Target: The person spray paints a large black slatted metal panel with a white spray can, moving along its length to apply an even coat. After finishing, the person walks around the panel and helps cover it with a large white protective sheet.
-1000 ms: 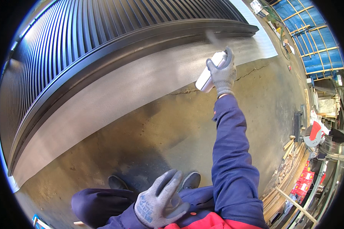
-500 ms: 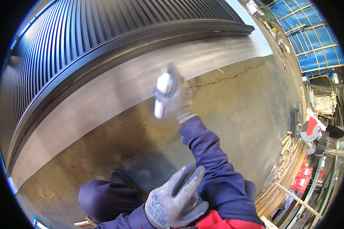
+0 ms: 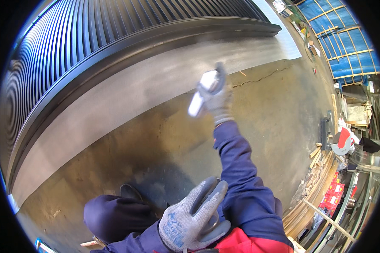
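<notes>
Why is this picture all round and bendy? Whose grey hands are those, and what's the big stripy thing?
No robot here, just a person! A wide, curvy camera worn on their head looks down, so straight edges bend. The left hand, in a grey knitted work glove, is near their body. The gloved right hand reaches out, holding a white cylindrical can. The stripy thing is a big black ribbed panel. Along its edge, a flat pale-grey sheet covers part of the brownish concrete floor.
</notes>
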### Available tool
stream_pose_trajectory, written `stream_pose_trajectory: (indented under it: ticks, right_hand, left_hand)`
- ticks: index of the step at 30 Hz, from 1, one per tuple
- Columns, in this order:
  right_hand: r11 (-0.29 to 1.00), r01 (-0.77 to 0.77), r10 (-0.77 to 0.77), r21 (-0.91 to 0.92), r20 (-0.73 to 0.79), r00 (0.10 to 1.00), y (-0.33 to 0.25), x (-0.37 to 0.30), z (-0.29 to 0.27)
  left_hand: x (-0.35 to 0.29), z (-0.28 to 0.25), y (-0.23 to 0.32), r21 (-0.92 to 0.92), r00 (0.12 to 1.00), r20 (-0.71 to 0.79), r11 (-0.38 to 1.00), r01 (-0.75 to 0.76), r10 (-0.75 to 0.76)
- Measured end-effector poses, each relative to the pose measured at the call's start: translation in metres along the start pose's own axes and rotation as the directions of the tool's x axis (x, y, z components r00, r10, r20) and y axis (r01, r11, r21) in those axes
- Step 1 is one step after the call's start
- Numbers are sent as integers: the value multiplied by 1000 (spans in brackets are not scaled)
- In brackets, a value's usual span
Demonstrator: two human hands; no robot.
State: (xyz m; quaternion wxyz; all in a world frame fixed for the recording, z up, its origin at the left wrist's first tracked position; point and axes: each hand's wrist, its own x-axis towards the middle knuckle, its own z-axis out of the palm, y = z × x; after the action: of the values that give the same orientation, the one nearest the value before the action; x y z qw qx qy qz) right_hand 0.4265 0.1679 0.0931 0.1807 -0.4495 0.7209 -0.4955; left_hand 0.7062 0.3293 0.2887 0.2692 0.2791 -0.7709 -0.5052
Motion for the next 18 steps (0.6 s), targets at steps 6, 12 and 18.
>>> stream_pose_trajectory:
  ticks: [6, 12, 18]
  right_hand:
    - [955, 240, -128, -176, 486, 865, -52, -107, 81]
    - [968, 247, -193, -40, 509, 839, -74, -117, 122]
    - [960, 263, -194, -94, 453, 870, -72, -101, 134]
  left_hand:
    - [7, 11, 3, -18, 1000, -22, 1000, -11, 10]
    - [2, 3, 6, -63, 999, 15, 997, 33, -32]
    - [-6, 0, 2, -88, 998, 49, 995, 49, -45]
